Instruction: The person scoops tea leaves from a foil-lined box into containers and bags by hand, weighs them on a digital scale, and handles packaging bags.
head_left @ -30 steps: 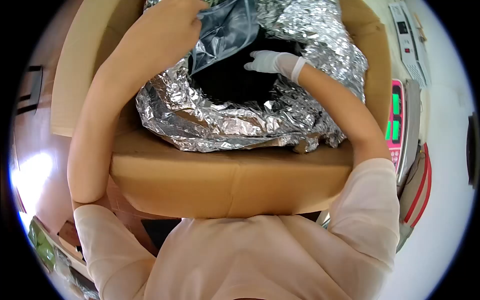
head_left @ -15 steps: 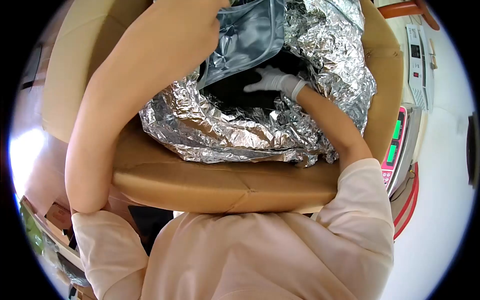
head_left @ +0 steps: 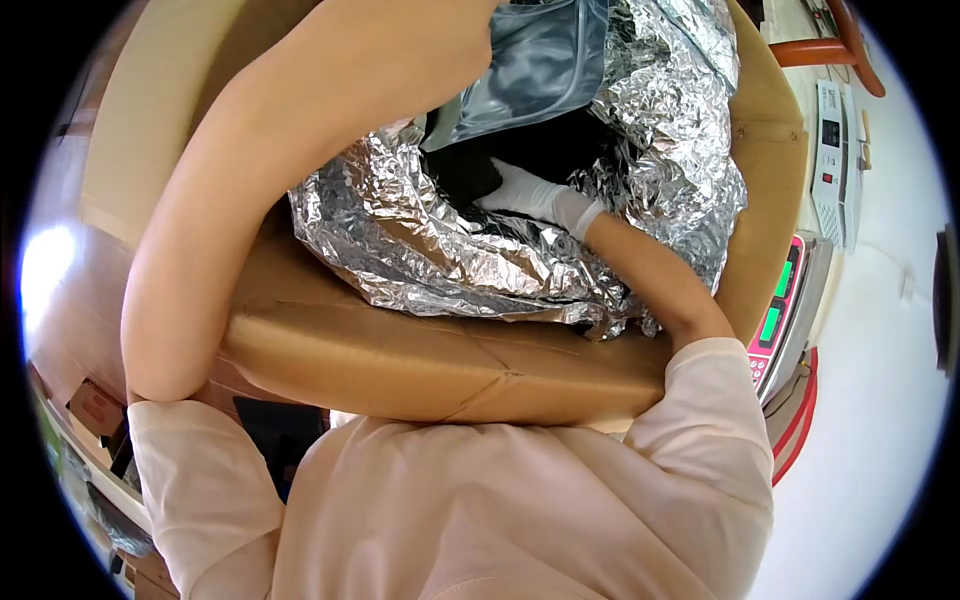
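Note:
A large cardboard box [head_left: 440,365] stands in front of me, lined with crumpled silver foil [head_left: 450,255]. My left arm reaches over the box to the top edge of the view. My left hand [head_left: 468,18] is cut off there, against a silver pouch [head_left: 545,60] that it holds up over the opening. My right hand [head_left: 525,195], in a white glove, is down inside the foil liner. Its fingers lie stretched out on the dark contents [head_left: 465,170], with nothing visibly gripped.
A scale with a pink panel and green displays [head_left: 785,300] stands right of the box. A white device with buttons [head_left: 835,150] lies beyond it on the white surface. A red-orange bar [head_left: 825,45] is at the top right. Small cartons [head_left: 95,410] sit low on the left.
The pouch and my left hand have risen toward the top edge. My gloved right hand has moved lower and to the left, deeper into the dark contents.

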Demonstrator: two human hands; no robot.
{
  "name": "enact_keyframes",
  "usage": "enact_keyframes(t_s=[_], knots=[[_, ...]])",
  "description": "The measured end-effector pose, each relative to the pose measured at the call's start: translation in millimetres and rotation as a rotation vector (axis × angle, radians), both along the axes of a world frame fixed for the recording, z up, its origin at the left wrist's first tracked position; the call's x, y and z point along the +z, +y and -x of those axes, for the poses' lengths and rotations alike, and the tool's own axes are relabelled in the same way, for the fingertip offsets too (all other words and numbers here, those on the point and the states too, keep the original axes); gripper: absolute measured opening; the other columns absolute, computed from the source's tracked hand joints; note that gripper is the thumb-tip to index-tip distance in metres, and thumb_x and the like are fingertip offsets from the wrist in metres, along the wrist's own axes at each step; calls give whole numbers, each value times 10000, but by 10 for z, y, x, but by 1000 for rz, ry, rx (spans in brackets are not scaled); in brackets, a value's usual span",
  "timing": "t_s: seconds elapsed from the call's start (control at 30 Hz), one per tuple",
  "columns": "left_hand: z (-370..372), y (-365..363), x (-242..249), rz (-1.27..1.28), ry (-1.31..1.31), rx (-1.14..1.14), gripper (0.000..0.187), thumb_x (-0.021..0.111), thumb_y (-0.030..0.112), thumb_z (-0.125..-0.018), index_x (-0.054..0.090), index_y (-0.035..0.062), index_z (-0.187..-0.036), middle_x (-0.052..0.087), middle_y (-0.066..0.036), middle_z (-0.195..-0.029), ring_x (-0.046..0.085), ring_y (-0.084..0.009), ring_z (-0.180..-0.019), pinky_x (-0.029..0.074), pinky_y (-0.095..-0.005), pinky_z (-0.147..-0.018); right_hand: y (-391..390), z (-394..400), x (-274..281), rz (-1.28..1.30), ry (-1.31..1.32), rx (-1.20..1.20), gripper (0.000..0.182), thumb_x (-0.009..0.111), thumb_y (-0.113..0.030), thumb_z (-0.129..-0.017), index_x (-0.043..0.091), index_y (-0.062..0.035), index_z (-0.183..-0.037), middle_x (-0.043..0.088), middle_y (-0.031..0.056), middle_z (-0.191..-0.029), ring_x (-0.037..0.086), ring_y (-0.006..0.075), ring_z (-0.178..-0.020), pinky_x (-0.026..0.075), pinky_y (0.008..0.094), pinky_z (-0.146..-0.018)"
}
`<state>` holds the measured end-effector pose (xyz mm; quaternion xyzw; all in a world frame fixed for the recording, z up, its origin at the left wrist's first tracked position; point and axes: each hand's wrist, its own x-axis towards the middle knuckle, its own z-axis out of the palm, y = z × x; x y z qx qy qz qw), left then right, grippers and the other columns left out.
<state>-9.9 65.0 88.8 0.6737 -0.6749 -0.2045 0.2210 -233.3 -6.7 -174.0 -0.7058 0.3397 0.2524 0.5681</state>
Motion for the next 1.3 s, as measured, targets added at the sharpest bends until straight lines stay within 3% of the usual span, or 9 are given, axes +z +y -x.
enact_keyframes(t_s=[0.23, 0.4, 0.5, 0.6, 0.9, 1.07, 1.2, 1.23, 1.3], knots=[[-36, -47, -163, -9, -78, 35, 207, 455, 43, -743, 625, -61, -801, 613, -288, -813, 602, -414, -829, 459, -474, -794, -63, -75, 234, -585, -88, -336, 574, 707, -139, -723, 481, 17, -1227, 601, 89, -1103, 551, 168, -995, 438, 262, -884], [-4, -26, -195, -31, -69, 66, 215, 462, 56, -745, 636, -50, -811, 616, -291, -824, 610, -407, -843, 462, -477, -792, -294, -56, 669, -548, -162, -620, 362, 640, -75, -774, 565, -39, -1126, 631, 32, -1029, 609, 123, -900, 491, 249, -795], [5, -47, -367, -30, -74, 67, 206, 470, 63, -747, 644, -32, -801, 626, -274, -835, 617, -393, -852, 467, -471, -793, -248, -108, 1224, -528, -201, -663, 354, 634, -77, -780, 562, -36, -1124, 632, 36, -1023, 613, 128, -902, 495, 256, -805], [46, -83, -537, 66, -138, 119, 270, 482, 65, -807, 624, -26, -1018, 625, -236, -893, 605, -366, -895, 467, -428, -821, -282, -110, 1296, -393, -232, -707, 351, 635, -94, -781, 564, -27, -1119, 629, 54, -1046, 613, 150, -933, 503, 296, -827], [108, -153, -527, -154, -123, 144, 172, 554, 94, -743, 670, -12, -814, 659, -208, -814, 655, -348, -773, 529, -421, -679, -44, -104, 2085, -356, -366, -875, 279, 596, -147, -802, 641, 13, -1026, 662, 77, -999, 626, 166, -875, 517, 302, -767], [172, -135, -533, -194, -101, 96, 182, 532, 61, -743, 653, -48, -823, 648, -232, -849, 644, -369, -815, 517, -432, -716, -129, -87, 2351, -338, -517, -841, 412, 591, -168, -816, 534, -117, -1221, 631, 76, -982, 621, 181, -821, 506, 288, -653], [286, -159, -667, -163, -70, 40, 168, 540, 59, -741, 631, -67, -806, 632, -259, -859, 623, -386, -865, 500, -446, -751, -12, -279, 2478, -242, -636, -994, 366, 581, -180, -834, 531, -101, -1187, 631, 62, -920, 618, 196, -806, 503, 303, -660], [305, -167, -685, -164, -66, 30, 168, 540, 59, -741, 631, -67, -806, 632, -259, -859, 623, -386, -865, 500, -446, -751, -30, -327, 2386, -288, -729, -1039, 491, 640, -138, -784, 466, -51, -1235, 607, 87, -963, 612, 216, -818, 509, 326, -698], [298, -202, -710, -176, -42, 6, 162, 519, 43, -729, 657, -21, -673, 637, -161, -606, 661, -276, -616, 531, -373, -591, -39, -473, 2143, -169, -784, -1297, 634, 705, -102, -717, 394, 4, -1260, 564, 114, -1024, 589, 220, -858, 502, 334, -748]])
